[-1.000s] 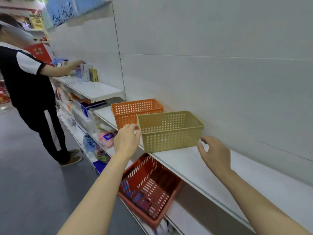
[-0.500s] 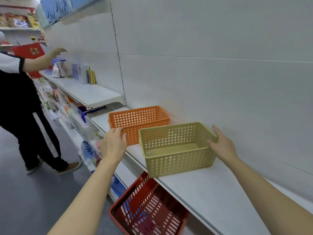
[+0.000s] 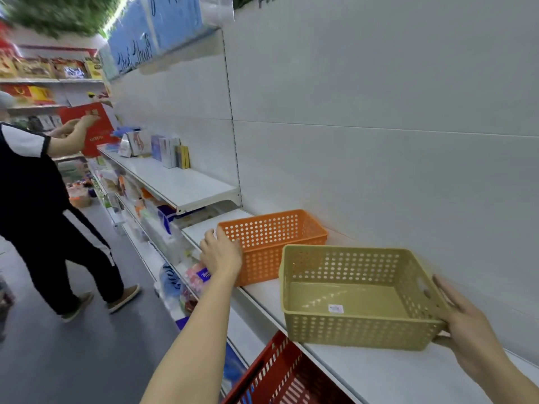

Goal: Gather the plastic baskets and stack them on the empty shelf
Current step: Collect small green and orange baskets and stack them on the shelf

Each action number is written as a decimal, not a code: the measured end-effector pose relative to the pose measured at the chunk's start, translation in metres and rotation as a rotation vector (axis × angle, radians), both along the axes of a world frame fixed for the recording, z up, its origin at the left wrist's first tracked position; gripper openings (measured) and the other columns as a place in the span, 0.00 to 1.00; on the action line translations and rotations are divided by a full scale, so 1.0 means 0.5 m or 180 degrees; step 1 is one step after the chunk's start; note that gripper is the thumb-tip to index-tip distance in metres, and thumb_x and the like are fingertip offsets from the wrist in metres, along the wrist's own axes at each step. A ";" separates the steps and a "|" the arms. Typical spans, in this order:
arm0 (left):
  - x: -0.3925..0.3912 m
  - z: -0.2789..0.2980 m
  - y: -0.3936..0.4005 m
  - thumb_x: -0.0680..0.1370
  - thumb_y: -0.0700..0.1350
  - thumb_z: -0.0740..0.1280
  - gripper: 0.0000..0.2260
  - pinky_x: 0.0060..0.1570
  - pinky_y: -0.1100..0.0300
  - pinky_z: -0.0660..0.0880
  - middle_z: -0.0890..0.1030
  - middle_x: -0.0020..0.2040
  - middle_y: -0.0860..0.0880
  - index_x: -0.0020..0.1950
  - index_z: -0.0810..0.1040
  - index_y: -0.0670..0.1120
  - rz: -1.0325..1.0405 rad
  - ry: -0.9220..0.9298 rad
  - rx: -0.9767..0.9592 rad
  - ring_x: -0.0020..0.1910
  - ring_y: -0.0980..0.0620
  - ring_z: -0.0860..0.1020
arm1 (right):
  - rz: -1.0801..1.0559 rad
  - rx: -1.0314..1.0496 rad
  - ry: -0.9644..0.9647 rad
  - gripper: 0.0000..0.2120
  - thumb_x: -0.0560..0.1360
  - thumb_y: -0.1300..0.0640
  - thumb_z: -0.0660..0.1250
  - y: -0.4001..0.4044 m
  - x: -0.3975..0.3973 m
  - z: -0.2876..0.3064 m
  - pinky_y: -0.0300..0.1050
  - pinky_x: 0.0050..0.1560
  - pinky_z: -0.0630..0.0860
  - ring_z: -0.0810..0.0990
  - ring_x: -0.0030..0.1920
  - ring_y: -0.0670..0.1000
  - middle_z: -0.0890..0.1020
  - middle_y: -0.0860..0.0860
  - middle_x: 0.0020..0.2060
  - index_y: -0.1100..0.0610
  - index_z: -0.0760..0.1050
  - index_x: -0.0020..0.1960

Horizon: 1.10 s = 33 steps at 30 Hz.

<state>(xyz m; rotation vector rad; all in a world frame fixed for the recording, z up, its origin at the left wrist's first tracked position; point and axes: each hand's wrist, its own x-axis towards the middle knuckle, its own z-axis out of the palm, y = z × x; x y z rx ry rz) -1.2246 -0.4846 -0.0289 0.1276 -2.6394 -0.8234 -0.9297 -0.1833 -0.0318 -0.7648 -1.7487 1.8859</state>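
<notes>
right hand [image 3: 463, 325] grips yellow basket [image 3: 358, 298]; left hand [image 3: 221, 253] open against orange basket [image 3: 271, 243].

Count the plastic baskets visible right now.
3. The orange basket sits on the white shelf by the left hand; the yellow-green basket sits right of it, held by the right hand; the red basket is below the shelf, partly cropped. More may be hidden.

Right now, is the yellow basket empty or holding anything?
Empty. The yellow basket sits upright on the shelf, its bare floor visible with only a small sticker label on it.
</notes>
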 end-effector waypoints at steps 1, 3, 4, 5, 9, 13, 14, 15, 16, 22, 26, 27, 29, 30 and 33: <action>-0.010 -0.009 -0.003 0.79 0.50 0.66 0.23 0.60 0.46 0.72 0.72 0.69 0.43 0.72 0.67 0.46 0.0042 -0.0209 0.0213 0.65 0.41 0.72 | -0.0092 -0.0097 0.0074 0.23 0.79 0.64 0.63 -0.001 0.004 -0.006 0.51 0.43 0.73 0.78 0.46 0.52 0.80 0.47 0.56 0.44 0.70 0.69; -0.027 -0.026 -0.008 0.81 0.48 0.60 0.17 0.51 0.49 0.76 0.77 0.61 0.43 0.69 0.66 0.48 -0.0027 -0.0627 0.0718 0.56 0.41 0.78 | -0.0233 -0.0244 0.0181 0.23 0.80 0.68 0.59 -0.008 0.015 -0.015 0.50 0.43 0.72 0.79 0.46 0.51 0.80 0.51 0.58 0.47 0.73 0.68; -0.034 -0.033 -0.012 0.82 0.48 0.57 0.13 0.50 0.49 0.77 0.80 0.56 0.43 0.67 0.66 0.50 -0.0091 -0.0773 0.0989 0.51 0.41 0.79 | -0.0268 -0.0263 0.0185 0.23 0.80 0.69 0.58 -0.009 0.019 -0.020 0.49 0.44 0.72 0.80 0.44 0.51 0.81 0.50 0.57 0.46 0.76 0.65; -0.038 -0.037 -0.014 0.82 0.48 0.54 0.12 0.50 0.48 0.78 0.81 0.53 0.43 0.65 0.65 0.51 -0.0120 -0.0872 0.1222 0.48 0.42 0.80 | -0.0284 -0.0246 0.0172 0.24 0.80 0.70 0.57 -0.012 0.025 -0.022 0.49 0.45 0.73 0.82 0.42 0.49 0.83 0.48 0.54 0.44 0.79 0.59; -0.025 -0.036 -0.009 0.83 0.49 0.48 0.16 0.48 0.49 0.78 0.79 0.46 0.46 0.70 0.62 0.54 -0.0045 -0.0837 0.1373 0.44 0.43 0.79 | -0.0371 -0.0081 0.0209 0.25 0.79 0.69 0.57 -0.024 0.052 -0.033 0.48 0.41 0.80 0.84 0.40 0.45 0.85 0.40 0.44 0.41 0.82 0.52; 0.030 -0.048 0.002 0.85 0.52 0.49 0.21 0.48 0.50 0.78 0.82 0.49 0.46 0.79 0.54 0.61 -0.0181 -0.0375 0.1431 0.45 0.44 0.81 | -0.0481 0.0065 0.0390 0.24 0.79 0.70 0.57 -0.041 0.083 -0.035 0.43 0.42 0.77 0.83 0.39 0.40 0.84 0.44 0.50 0.46 0.75 0.66; 0.042 -0.054 0.005 0.85 0.52 0.49 0.21 0.49 0.48 0.79 0.82 0.51 0.45 0.79 0.54 0.63 -0.0248 -0.0258 0.1494 0.45 0.46 0.80 | -0.0522 0.0089 0.0410 0.24 0.79 0.70 0.57 -0.043 0.092 -0.038 0.43 0.43 0.77 0.82 0.39 0.38 0.83 0.47 0.53 0.47 0.75 0.66; 0.059 -0.057 0.009 0.86 0.52 0.49 0.21 0.50 0.48 0.79 0.82 0.54 0.45 0.79 0.55 0.64 -0.0295 -0.0143 0.1598 0.45 0.48 0.79 | -0.0542 0.0115 0.0421 0.24 0.79 0.70 0.58 -0.045 0.104 -0.039 0.42 0.45 0.78 0.82 0.40 0.38 0.83 0.49 0.54 0.47 0.75 0.66; 0.078 -0.059 0.012 0.86 0.51 0.50 0.21 0.50 0.48 0.79 0.82 0.57 0.45 0.79 0.55 0.64 -0.0325 -0.0051 0.1724 0.45 0.48 0.79 | -0.0545 0.0140 0.0434 0.24 0.79 0.70 0.58 -0.046 0.116 -0.038 0.43 0.45 0.78 0.82 0.41 0.38 0.83 0.50 0.55 0.47 0.75 0.66; 0.245 -0.058 0.018 0.85 0.50 0.53 0.23 0.49 0.42 0.81 0.79 0.60 0.53 0.76 0.54 0.70 -0.0442 0.0292 0.2175 0.48 0.45 0.82 | -0.0747 0.0173 0.0644 0.25 0.79 0.71 0.56 -0.064 0.232 -0.025 0.37 0.45 0.79 0.82 0.43 0.38 0.84 0.48 0.54 0.47 0.76 0.66; 0.401 -0.038 0.032 0.85 0.49 0.54 0.22 0.53 0.42 0.79 0.77 0.66 0.49 0.78 0.57 0.65 -0.0378 0.0380 0.2139 0.51 0.45 0.81 | -0.0707 0.0094 0.0808 0.25 0.80 0.70 0.56 -0.064 0.340 -0.029 0.43 0.52 0.78 0.82 0.51 0.42 0.82 0.50 0.58 0.47 0.74 0.68; 0.437 -0.036 0.034 0.85 0.49 0.54 0.22 0.55 0.43 0.78 0.76 0.69 0.48 0.78 0.58 0.64 -0.0374 0.0407 0.2082 0.53 0.45 0.80 | -0.0698 0.0081 0.0833 0.25 0.80 0.70 0.56 -0.064 0.370 -0.031 0.46 0.54 0.77 0.81 0.55 0.44 0.82 0.49 0.58 0.45 0.74 0.67; 0.510 -0.033 0.038 0.85 0.48 0.54 0.21 0.58 0.45 0.76 0.75 0.71 0.47 0.79 0.60 0.62 -0.0353 0.0424 0.1972 0.57 0.43 0.79 | -0.0693 0.0136 0.0832 0.25 0.80 0.69 0.57 -0.070 0.428 -0.031 0.49 0.58 0.75 0.80 0.59 0.48 0.82 0.47 0.58 0.44 0.75 0.67; 0.546 -0.031 0.042 0.85 0.48 0.53 0.21 0.58 0.45 0.75 0.75 0.70 0.46 0.79 0.60 0.61 -0.0361 0.0408 0.1934 0.57 0.42 0.79 | -0.0706 0.0177 0.0824 0.25 0.81 0.68 0.57 -0.073 0.459 -0.031 0.50 0.60 0.74 0.79 0.60 0.48 0.82 0.46 0.58 0.43 0.75 0.66; 0.646 -0.024 0.057 0.86 0.47 0.53 0.21 0.59 0.45 0.73 0.75 0.70 0.45 0.79 0.60 0.59 -0.0520 0.0361 0.1922 0.59 0.41 0.77 | -0.0781 0.0237 0.0881 0.24 0.81 0.68 0.57 -0.086 0.550 -0.035 0.50 0.66 0.70 0.78 0.62 0.46 0.81 0.47 0.60 0.42 0.73 0.65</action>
